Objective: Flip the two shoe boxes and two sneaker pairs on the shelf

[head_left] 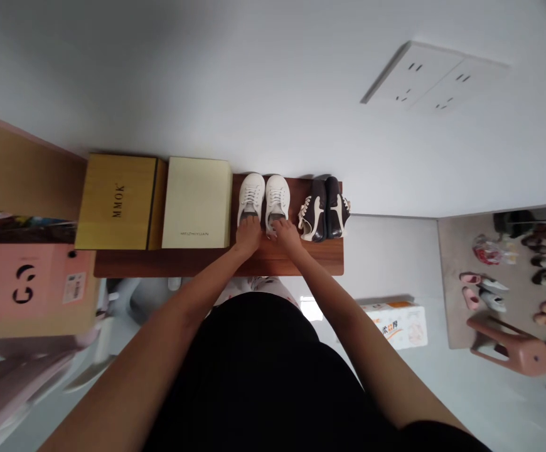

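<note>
Two white lace-up sneakers stand side by side on a reddish-brown wooden shelf [296, 267], toes toward the wall. My left hand [248, 235] is closed on the heel of the left white sneaker [252, 191], its fingertips at the dark insole. At the heel of the right white sneaker [277, 193], my right hand [286, 236] grips with bent fingers. Just to the right sits a pair of dark brown and cream shoes [319, 210], close together. A cream shoebox [198, 204] lies immediately left of the white pair, beside a mustard-yellow shoebox [117, 201].
Behind the shelf rises a white wall with a socket plate [435, 78]. A pink box [23, 282] stands at the left. To the right on the floor are a white packet [398, 326], a pink stool [513, 345] and several shoes [484, 292].
</note>
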The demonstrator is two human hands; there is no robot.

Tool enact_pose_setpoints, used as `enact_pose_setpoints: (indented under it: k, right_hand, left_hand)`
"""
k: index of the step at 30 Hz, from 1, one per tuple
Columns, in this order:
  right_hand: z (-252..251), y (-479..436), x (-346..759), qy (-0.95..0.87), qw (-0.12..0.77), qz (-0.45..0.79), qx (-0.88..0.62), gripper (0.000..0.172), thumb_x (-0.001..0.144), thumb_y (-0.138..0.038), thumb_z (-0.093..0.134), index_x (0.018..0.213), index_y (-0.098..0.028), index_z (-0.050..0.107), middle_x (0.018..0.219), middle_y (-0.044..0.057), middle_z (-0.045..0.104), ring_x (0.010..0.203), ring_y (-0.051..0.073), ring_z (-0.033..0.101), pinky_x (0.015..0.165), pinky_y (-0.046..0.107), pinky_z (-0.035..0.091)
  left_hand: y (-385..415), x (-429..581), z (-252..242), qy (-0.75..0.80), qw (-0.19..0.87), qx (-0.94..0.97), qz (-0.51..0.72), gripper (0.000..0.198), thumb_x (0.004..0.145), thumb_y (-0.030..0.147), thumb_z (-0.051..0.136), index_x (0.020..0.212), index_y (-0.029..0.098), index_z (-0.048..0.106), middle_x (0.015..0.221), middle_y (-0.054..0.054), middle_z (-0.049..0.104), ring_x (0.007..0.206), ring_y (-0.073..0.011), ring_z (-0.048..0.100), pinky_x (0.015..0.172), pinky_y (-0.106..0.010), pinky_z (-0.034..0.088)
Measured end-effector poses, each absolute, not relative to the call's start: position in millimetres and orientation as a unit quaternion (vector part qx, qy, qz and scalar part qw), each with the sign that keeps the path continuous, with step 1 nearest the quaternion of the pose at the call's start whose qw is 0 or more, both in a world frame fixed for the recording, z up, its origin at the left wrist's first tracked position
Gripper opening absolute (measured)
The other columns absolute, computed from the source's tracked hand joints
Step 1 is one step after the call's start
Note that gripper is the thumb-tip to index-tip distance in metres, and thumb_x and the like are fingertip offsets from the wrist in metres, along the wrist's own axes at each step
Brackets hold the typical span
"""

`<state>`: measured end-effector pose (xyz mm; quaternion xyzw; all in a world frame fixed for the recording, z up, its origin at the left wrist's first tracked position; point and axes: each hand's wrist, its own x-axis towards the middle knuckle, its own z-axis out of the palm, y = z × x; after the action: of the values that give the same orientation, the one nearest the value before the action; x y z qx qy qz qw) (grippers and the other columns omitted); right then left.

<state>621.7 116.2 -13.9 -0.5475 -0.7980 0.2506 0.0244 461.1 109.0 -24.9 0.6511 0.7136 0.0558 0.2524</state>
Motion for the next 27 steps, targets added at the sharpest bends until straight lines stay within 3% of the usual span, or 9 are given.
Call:
enact_pose_setpoints:
  k: [3, 6, 9, 12, 15, 18, 22, 27]
  right_hand:
    - [-8.6, 105.6, 667.8, -0.752, 0.155, 0.217, -0.603, 0.026, 0.101, -0.032, 0.052, 0.119, -0.016, 0.064, 0.12, 0.016, 0.067, 0.117, 0.028, 0.058, 0.105, 0.042, 0.045]
    - [-7.4, 103.2, 731.4, -0.646, 0.225, 0.144, -0.715, 0.036, 0.099, -0.035, 0.052, 0.128, -0.016, 0.06, 0.127, 0.018, 0.064, 0.122, 0.03, 0.055, 0.107, 0.047, 0.043]
    - [-11.4, 111.6, 790.3, -0.565, 0.143, 0.154, -0.798, 0.053, 0.087, -0.043, 0.068, 0.129, -0.012, 0.06, 0.126, 0.02, 0.064, 0.123, 0.034, 0.056, 0.104, 0.049, 0.044]
    - [-17.2, 123.4, 823.2, -0.543, 0.045, 0.28, -0.79, 0.047, 0.076, -0.049, 0.077, 0.109, -0.017, 0.068, 0.102, 0.01, 0.071, 0.102, 0.028, 0.065, 0.089, 0.038, 0.05]
    - [-19.7, 129.7, 828.3, -0.541, 0.048, 0.325, -0.774, 0.04, 0.074, -0.053, 0.077, 0.093, -0.02, 0.066, 0.084, 0.003, 0.069, 0.081, 0.021, 0.063, 0.074, 0.03, 0.048]
    - [-15.9, 128.7, 821.3, -0.568, 0.055, 0.318, -0.757, 0.037, 0.077, -0.054, 0.075, 0.087, -0.021, 0.061, 0.078, 0.0, 0.066, 0.076, 0.019, 0.06, 0.068, 0.027, 0.044]
    - [-6.2, 122.4, 815.1, -0.626, -0.019, 0.259, -0.735, 0.029, 0.083, -0.049, 0.073, 0.088, -0.024, 0.061, 0.08, 0.002, 0.068, 0.079, 0.022, 0.062, 0.066, 0.027, 0.04]
    - [1.2, 121.8, 811.3, -0.686, -0.115, 0.182, -0.695, 0.023, 0.088, -0.042, 0.069, 0.102, -0.024, 0.066, 0.098, 0.009, 0.074, 0.09, 0.026, 0.067, 0.069, 0.029, 0.04]
  left_hand:
    - [104.5, 476.8, -11.2, 0.678, 0.211, 0.696, 0.102, 0.036, 0.093, 0.02, 0.057, 0.127, 0.01, 0.056, 0.127, -0.022, 0.061, 0.125, -0.0357, 0.056, 0.11, -0.048, 0.043]
    - [99.3, 512.7, -7.2, 0.597, 0.293, 0.729, 0.161, 0.034, 0.095, 0.02, 0.054, 0.129, 0.014, 0.057, 0.124, -0.017, 0.064, 0.123, -0.0297, 0.058, 0.11, -0.045, 0.044]
    - [98.8, 561.3, -12.7, 0.566, 0.401, 0.707, 0.139, 0.037, 0.095, 0.023, 0.057, 0.13, 0.014, 0.056, 0.124, -0.015, 0.066, 0.119, -0.0254, 0.062, 0.106, -0.041, 0.048]
    - [107.5, 602.5, -19.6, 0.602, 0.437, 0.667, 0.045, 0.048, 0.089, 0.03, 0.07, 0.13, 0.01, 0.057, 0.13, -0.02, 0.064, 0.125, -0.0291, 0.061, 0.106, -0.038, 0.046]
    - [121.0, 621.2, -20.3, 0.622, 0.426, 0.657, -0.025, 0.05, 0.088, 0.035, 0.074, 0.127, 0.008, 0.059, 0.13, -0.023, 0.065, 0.129, -0.0318, 0.06, 0.104, -0.037, 0.046]
    - [131.1, 620.0, -13.1, 0.622, 0.383, 0.681, -0.056, 0.044, 0.092, 0.039, 0.069, 0.125, 0.011, 0.06, 0.124, -0.021, 0.069, 0.126, -0.0319, 0.063, 0.103, -0.039, 0.046]
    - [134.9, 612.1, 2.5, 0.538, 0.339, 0.77, -0.053, 0.033, 0.094, 0.033, 0.066, 0.121, 0.015, 0.061, 0.118, -0.015, 0.073, 0.121, -0.0293, 0.066, 0.106, -0.039, 0.044]
    - [138.1, 618.8, 18.0, 0.513, 0.322, 0.792, -0.079, 0.034, 0.093, 0.023, 0.066, 0.125, 0.011, 0.063, 0.115, -0.019, 0.072, 0.116, -0.0312, 0.069, 0.101, -0.039, 0.05]
